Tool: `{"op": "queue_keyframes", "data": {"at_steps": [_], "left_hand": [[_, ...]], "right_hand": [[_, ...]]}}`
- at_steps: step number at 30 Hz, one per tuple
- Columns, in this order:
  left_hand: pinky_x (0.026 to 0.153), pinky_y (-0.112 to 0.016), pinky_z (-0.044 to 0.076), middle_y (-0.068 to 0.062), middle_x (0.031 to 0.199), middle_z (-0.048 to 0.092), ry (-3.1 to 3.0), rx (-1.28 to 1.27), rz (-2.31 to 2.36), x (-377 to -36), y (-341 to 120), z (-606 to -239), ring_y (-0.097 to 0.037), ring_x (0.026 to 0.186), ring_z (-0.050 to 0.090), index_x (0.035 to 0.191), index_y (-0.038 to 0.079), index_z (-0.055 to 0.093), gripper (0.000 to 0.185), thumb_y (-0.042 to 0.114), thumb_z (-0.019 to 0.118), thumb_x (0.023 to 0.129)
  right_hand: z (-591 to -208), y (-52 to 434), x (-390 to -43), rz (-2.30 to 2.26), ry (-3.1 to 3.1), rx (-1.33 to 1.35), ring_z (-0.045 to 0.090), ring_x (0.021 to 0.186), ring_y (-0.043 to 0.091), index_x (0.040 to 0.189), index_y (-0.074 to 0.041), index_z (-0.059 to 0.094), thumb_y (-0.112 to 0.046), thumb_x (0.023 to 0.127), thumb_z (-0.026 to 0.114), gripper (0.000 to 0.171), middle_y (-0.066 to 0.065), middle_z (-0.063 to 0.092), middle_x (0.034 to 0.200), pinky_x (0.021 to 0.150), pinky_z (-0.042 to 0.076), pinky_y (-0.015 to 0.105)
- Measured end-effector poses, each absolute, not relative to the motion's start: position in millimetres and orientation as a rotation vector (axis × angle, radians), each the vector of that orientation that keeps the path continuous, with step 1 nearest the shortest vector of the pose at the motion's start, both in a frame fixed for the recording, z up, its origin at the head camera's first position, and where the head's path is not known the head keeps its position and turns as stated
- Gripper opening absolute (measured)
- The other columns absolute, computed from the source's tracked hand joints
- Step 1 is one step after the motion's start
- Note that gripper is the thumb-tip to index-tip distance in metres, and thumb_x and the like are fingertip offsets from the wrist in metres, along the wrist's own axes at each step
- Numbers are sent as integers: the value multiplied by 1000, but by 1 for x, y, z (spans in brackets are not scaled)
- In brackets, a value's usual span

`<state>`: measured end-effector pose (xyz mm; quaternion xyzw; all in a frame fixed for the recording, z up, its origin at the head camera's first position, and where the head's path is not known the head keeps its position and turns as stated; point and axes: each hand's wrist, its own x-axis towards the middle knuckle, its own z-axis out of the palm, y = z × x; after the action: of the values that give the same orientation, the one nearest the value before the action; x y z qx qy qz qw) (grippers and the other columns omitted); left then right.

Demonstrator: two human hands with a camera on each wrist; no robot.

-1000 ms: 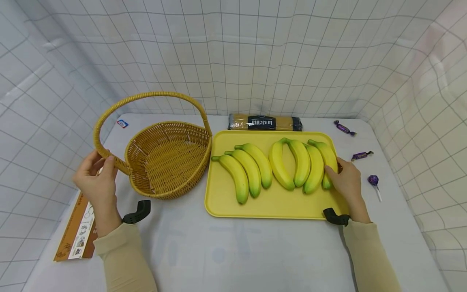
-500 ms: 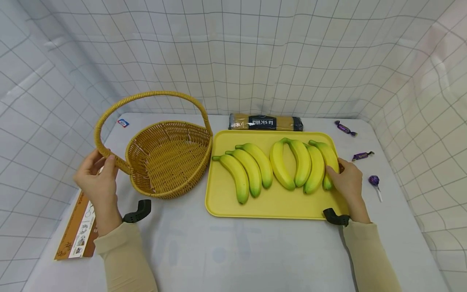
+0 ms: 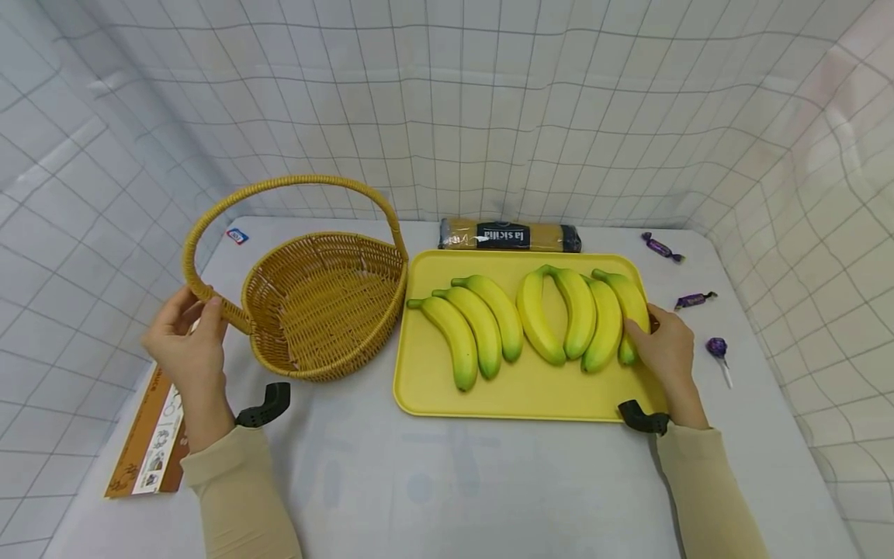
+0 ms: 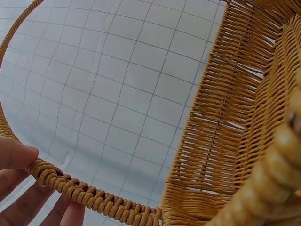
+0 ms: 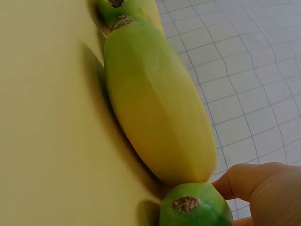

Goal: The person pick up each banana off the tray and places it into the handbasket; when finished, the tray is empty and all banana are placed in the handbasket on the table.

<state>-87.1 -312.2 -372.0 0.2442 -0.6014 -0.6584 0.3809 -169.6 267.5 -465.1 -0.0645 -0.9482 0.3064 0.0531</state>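
**A:** What does the head view show?

**B:** At the left of the frame, the left hand grasps the handle of the wicker basket, thumb and fingers wrapped where the handle meets the rim. The basket sits left of centre on the table, touching the yellow tray. At the right, the right hand curls its fingers round the lower end of the rightmost banana, which lies on the tray in a bunch of four; a bunch of three lies to its left.

**B:** Behind the tray is a long packet; wrapped sweets lie at the far right, a booklet at lower left.

**A:** And the left wrist view?

**B:** Fingertips close on the braided handle at lower left, the basket wall filling the right.

**A:** The right wrist?

**B:** A finger presses beside the banana's green tip at lower right; how firm the hold is probably can't be judged from so close.
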Motion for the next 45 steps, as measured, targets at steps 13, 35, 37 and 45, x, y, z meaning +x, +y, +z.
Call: {"op": "queue_keyframes", "data": {"at_steps": [13,35,37,45], "left_hand": [[64,-11,55,3,93,66,-1573,629,-1630,-84,-316,-374,-10,87,62,107,7,76,24,1,72,84],[66,-12,56,1,95,66,-1567,590,-1643,-83,-313,-374,-11,88,62,109,6,75,25,0,71,85],[67,-12,56,2,95,66,-1570,591,-1649,-84,-313,-373,-11,88,62,110,6,75,26,1,71,85],[69,-13,56,1,97,65,-1587,587,-1649,-86,-313,-372,-12,89,61,110,6,75,26,1,72,85]], "right_hand": [[-459,263,-169,989,-2833,-298,57,108,44,139,9,46,-27,95,56,58,34,58,120,92,49,54],[-408,228,-162,962,-2788,-74,60,100,43,137,6,52,-24,93,58,53,32,62,118,82,50,52],[-402,218,-162,969,-2773,-15,61,100,43,136,7,52,-23,93,59,53,32,62,118,83,50,54],[-384,169,-166,1051,-2751,218,64,100,41,135,5,54,-18,91,64,50,27,62,123,84,53,53]]}}
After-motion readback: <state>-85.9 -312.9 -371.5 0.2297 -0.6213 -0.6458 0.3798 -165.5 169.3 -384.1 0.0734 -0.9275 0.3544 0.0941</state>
